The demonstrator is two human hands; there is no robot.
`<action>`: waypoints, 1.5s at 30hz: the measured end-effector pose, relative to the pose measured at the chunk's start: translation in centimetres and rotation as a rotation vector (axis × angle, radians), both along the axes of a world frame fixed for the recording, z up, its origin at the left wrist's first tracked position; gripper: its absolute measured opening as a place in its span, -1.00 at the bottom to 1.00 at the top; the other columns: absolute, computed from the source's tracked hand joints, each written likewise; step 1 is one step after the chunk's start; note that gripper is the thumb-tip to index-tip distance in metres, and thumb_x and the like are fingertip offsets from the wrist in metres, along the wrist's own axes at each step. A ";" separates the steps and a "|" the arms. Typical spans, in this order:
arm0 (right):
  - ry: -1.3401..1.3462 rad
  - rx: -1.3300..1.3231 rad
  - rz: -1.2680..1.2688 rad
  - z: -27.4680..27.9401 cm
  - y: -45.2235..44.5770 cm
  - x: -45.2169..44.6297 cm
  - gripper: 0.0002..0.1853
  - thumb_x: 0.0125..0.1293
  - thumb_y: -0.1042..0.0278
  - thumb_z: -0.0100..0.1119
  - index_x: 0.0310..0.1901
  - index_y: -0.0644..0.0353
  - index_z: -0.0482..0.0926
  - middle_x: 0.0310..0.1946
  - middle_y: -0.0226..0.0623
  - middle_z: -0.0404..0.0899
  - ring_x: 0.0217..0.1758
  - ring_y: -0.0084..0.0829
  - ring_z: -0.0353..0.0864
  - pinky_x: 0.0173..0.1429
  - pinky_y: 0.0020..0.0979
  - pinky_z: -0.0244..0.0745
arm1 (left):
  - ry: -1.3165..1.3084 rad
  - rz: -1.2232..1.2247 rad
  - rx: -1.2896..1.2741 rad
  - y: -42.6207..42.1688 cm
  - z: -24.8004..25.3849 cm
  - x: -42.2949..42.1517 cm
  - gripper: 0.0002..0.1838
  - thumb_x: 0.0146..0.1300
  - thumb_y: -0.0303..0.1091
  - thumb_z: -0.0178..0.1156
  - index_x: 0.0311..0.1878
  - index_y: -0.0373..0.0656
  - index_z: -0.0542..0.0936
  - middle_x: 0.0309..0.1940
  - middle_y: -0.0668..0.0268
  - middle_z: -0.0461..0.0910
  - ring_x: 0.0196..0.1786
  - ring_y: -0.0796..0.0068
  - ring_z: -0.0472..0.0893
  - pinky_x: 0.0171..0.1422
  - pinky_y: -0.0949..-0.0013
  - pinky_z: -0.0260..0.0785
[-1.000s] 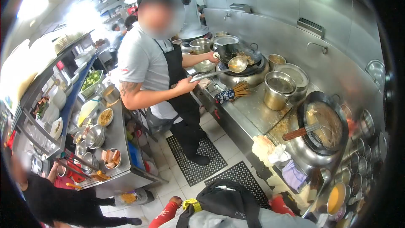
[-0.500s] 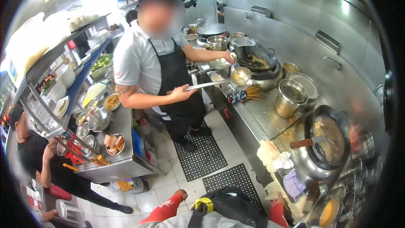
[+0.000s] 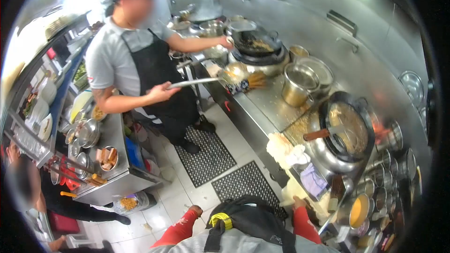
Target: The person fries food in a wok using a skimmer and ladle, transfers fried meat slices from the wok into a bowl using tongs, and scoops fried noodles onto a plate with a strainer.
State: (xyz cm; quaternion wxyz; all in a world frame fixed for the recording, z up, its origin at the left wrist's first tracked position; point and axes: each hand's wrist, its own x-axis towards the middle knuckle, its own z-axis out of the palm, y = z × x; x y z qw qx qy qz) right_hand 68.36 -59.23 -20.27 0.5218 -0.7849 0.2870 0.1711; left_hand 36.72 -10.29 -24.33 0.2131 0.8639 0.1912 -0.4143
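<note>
My left hand (image 3: 195,211), below a red sleeve, hangs over the floor with its fingers curled and nothing visible in them. At the counter's front edge, my right hand (image 3: 299,202) has its fingers closed on a pale cream cloth (image 3: 292,190); its grip is small and partly blurred. Close by on the counter lie a lilac cloth (image 3: 313,181) and a white cloth (image 3: 296,156). Beyond them is a wok (image 3: 349,136) of brownish liquid, with a wooden-handled utensil (image 3: 317,135) resting across its rim.
Across the aisle a co-worker (image 3: 136,61) holds a ladle (image 3: 234,72) and a second wok (image 3: 255,44). A steel pot (image 3: 298,91) stands between the woks. Several bowls and an orange-filled pan (image 3: 358,211) are at the right. Black mats (image 3: 206,154) lie on the tiles.
My view has turned right, shifting the scene leftward. My right hand and the cream cloth show farther up along the counter edge. The co-worker still holds the wok and ladle.
</note>
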 end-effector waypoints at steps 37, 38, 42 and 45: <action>0.340 0.218 0.104 1.4 -8.0 -6.9 -0.75 0.22 0.22 0.17 -0.23 0.24 0.51 -0.43 -0.18 0.54 -0.48 -0.32 0.51 -0.46 -0.26 0.44 | -0.020 0.506 0.243 -4.8 2.2 -1.2 -0.63 -0.03 -0.21 0.14 -0.22 -0.29 0.64 -0.10 -0.07 0.58 0.02 0.06 0.56 0.11 0.21 0.41; 0.339 0.131 0.231 0.9 -8.1 -7.1 -0.75 0.22 0.21 0.17 -0.25 0.25 0.54 -0.42 -0.15 0.56 -0.44 -0.30 0.54 -0.42 -0.25 0.45 | 0.045 0.537 0.255 -4.4 2.0 -3.2 -0.64 -0.02 -0.21 0.13 -0.24 -0.30 0.64 -0.13 -0.06 0.59 0.01 0.09 0.57 0.09 0.22 0.42; -0.002 -0.254 0.595 -15.5 -13.1 -4.6 -0.82 0.13 0.32 0.16 -0.44 0.28 0.57 -0.54 -0.18 0.56 -0.58 -0.29 0.50 -0.49 -0.26 0.43 | 0.232 0.424 0.142 -5.1 2.8 -6.4 -0.68 0.06 -0.12 0.20 -0.24 -0.14 0.67 -0.29 0.14 0.66 -0.26 0.22 0.66 -0.14 0.22 0.49; 0.097 -0.255 0.448 -13.2 -12.3 -5.2 -0.71 0.18 0.16 0.09 -0.40 0.25 0.60 -0.44 -0.13 0.59 -0.38 -0.27 0.56 -0.31 -0.25 0.45 | 0.130 0.278 0.021 -6.5 1.0 -6.3 -0.72 0.04 -0.17 0.18 -0.29 -0.17 0.67 -0.40 0.17 0.66 -0.37 0.28 0.65 -0.22 0.24 0.50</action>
